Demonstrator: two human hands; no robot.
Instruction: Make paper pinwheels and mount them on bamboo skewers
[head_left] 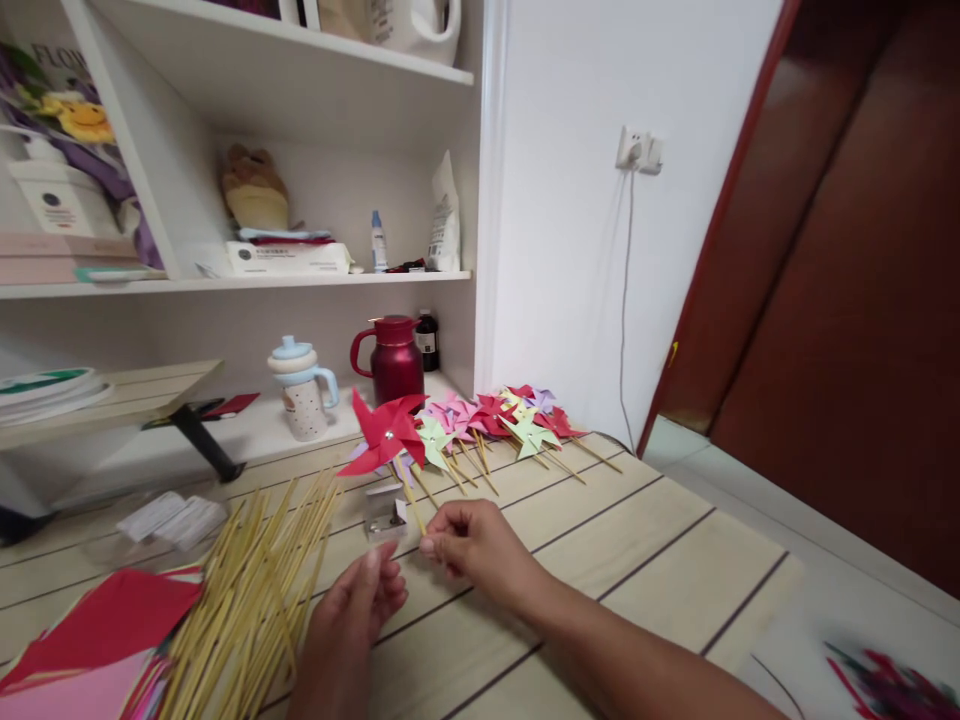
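My right hand [459,540] pinches the lower end of a thin wooden stick that carries a red paper pinwheel [386,434]. The pinwheel stands tilted above the table, a small silvery pin at its centre. To the left, my left hand [367,592] is loosely curled with the thumb apart from the fingers, and nothing shows in it. Just beyond it is a small clear box [385,524] with tiny metal pieces inside. Several finished pinwheels [491,415] in pink, red, green, yellow and purple lie at the back of the table, their sticks pointing toward me.
Left of my hands lie many loose sticks [251,590] and a stack of coloured paper [105,625]. Behind them is a clear plastic packet [172,520]. A cup [302,395] and a red jug [397,365] stand by the shelf. The slatted table [645,550] ends at the right.
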